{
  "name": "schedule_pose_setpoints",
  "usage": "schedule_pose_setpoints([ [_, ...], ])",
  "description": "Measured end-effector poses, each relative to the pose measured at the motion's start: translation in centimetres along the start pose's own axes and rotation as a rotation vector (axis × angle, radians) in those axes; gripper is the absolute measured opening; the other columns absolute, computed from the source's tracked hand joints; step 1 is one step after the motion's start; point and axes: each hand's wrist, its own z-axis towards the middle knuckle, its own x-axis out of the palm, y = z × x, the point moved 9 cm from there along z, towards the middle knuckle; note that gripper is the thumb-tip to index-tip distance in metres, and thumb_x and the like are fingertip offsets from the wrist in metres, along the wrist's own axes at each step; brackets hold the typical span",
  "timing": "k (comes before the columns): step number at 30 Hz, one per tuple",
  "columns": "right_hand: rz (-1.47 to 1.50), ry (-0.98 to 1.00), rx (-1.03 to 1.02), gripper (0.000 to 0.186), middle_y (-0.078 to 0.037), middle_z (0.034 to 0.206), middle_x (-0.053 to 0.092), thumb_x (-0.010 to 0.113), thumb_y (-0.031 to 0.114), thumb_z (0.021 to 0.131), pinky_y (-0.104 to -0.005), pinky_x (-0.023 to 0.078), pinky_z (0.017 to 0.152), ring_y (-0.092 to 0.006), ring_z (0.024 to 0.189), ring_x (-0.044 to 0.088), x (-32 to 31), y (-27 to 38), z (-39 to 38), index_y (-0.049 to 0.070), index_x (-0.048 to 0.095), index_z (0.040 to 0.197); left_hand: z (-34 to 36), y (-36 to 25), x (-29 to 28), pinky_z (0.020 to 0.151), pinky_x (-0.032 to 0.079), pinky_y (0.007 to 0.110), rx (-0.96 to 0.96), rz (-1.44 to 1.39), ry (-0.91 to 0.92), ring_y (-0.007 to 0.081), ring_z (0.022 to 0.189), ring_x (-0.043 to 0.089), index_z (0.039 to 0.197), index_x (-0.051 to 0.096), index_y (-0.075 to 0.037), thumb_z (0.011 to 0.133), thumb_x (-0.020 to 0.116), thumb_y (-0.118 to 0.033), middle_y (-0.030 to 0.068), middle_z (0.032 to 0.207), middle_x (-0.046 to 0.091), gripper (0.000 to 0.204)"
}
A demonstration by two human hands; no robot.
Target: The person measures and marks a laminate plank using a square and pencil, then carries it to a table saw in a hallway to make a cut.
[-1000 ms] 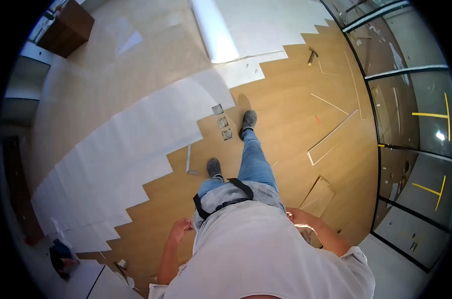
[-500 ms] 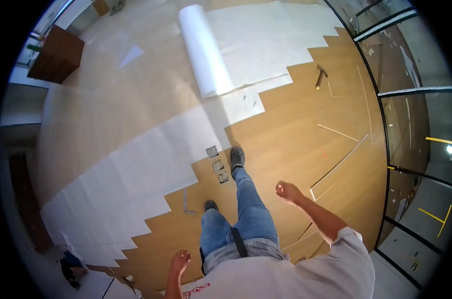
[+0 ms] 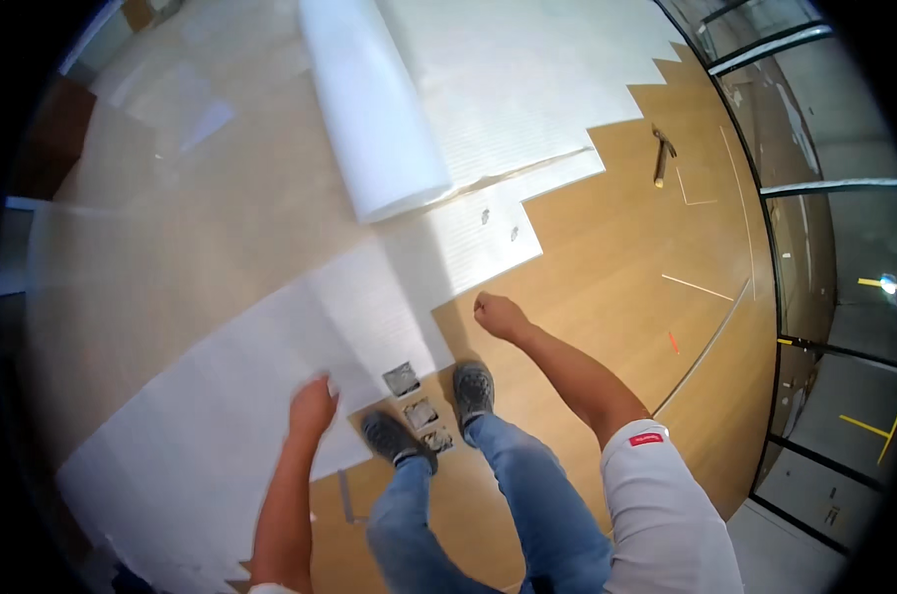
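Note:
A thick roll of white underlay (image 3: pixel 377 124) lies ahead of me on the floor, its near end toward my feet. My right hand (image 3: pixel 501 315) is closed in a loose fist above the wood-look floor planks (image 3: pixel 567 337), with nothing seen in it. Over the spread white underlay sheet (image 3: pixel 240 386), my left hand (image 3: pixel 313 408) is slightly blurred; its fingers look curled and no object shows. Neither hand touches the roll. Several square floor boxes (image 3: pixel 402 379) sit in a row between and beside my shoes (image 3: pixel 473 389).
The planks meet the underlay in a stepped edge. A hammer (image 3: pixel 661 158) lies on the planks at the far right, with thin strips (image 3: pixel 706 351) nearby. An L-shaped metal piece (image 3: pixel 346 497) rests left of my legs. Black-framed glass panels (image 3: pixel 772 257) line the right side.
I have stepped forward, so the roll and floor boxes appear closer. Both hands have moved forward, and my left foot now stands beside the floor boxes.

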Motion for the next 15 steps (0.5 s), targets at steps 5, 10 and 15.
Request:
schedule_pose_setpoints([
  [5, -0.217, 0.232, 0.134, 0.04, -0.021, 0.098, 0.07, 0.054, 0.044, 0.091, -0.0502, 0.052, 0.08, -0.0396, 0.095, 0.066, 11.5, -11.2, 3.0, 0.005, 0.066, 0.094, 22.0, -8.0, -5.8, 0.077, 0.051, 0.044, 0.32, 0.065, -0.643, 0.0325, 0.089, 0.063, 0.113, 0.061, -0.006, 0.087, 0.067, -0.013, 0.0133, 0.094, 0.067, 0.028],
  [10, -0.078, -0.105, 0.056, 0.039, -0.017, 0.088, 0.068, 0.066, 0.046, 0.088, -0.048, 0.051, 0.073, -0.0391, 0.088, 0.064, 14.5, -17.5, 1.6, 0.007, 0.062, 0.088, 30.9, -14.5, -6.0, 0.083, 0.05, 0.041, 0.475, 0.134, -0.964, 0.0291, 0.104, 0.059, 0.114, 0.059, -0.005, 0.081, 0.077, -0.023, 0.0131, 0.113, 0.06, 0.042],
  [15, -0.002, -0.166, 0.006, 0.04, -0.016, 0.084, 0.065, 0.069, 0.046, 0.086, -0.0479, 0.05, 0.072, -0.0391, 0.085, 0.063, 14.8, -17.2, 1.4, 0.006, 0.061, 0.085, 37.7, -12.7, -3.3, 0.079, 0.053, 0.041, 0.351, 0.244, -0.784, 0.0302, 0.1, 0.056, 0.113, 0.058, -0.002, 0.071, 0.086, -0.031, 0.0127, 0.111, 0.055, 0.059],
])
